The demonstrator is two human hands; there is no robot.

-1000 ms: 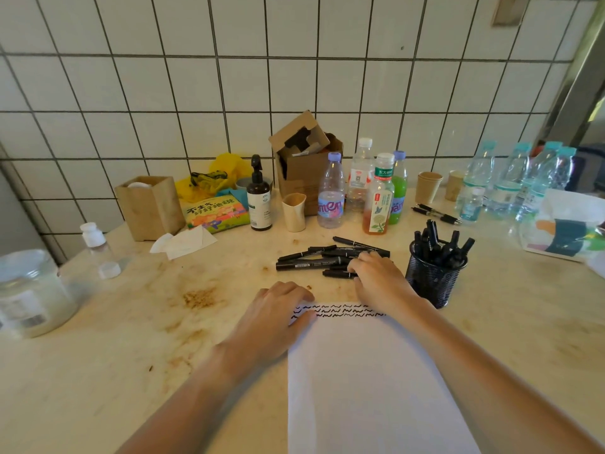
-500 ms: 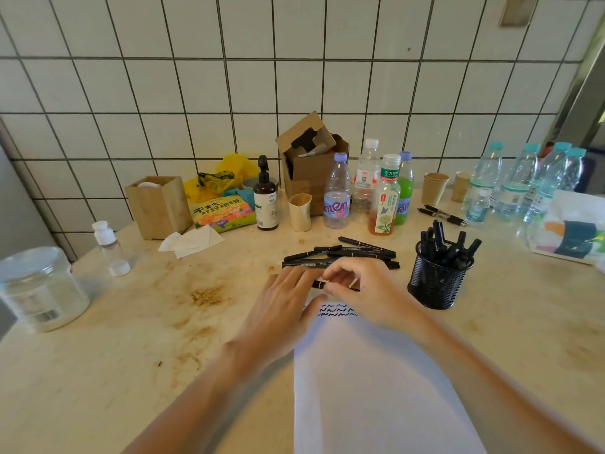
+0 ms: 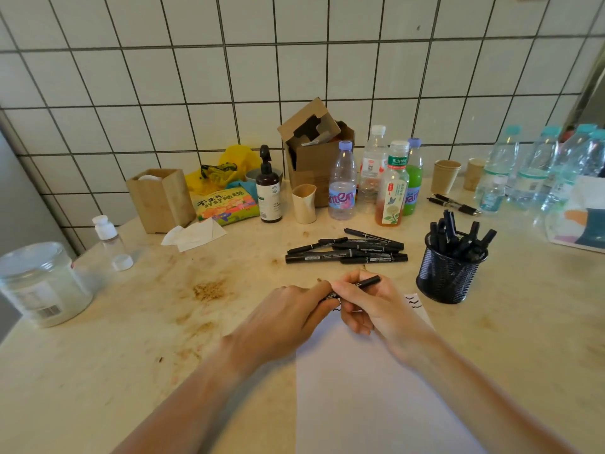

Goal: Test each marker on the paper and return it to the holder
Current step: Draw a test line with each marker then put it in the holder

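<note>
Both hands clamp one marker (image 3: 355, 285) just left of the holder (image 3: 448, 273), above the paper (image 3: 376, 388): right hand (image 3: 376, 306) on the barrel, left hand (image 3: 294, 312) on its near end. Light, stiff, smooth; probably best gripped mid-barrel while pulling the cap.

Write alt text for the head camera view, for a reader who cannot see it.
Both hands, left hand and right hand, grip one black marker above a white sheet of paper on a stained counter. Behind lie loose markers; a black mesh holder with more markers stands to the right.
</note>
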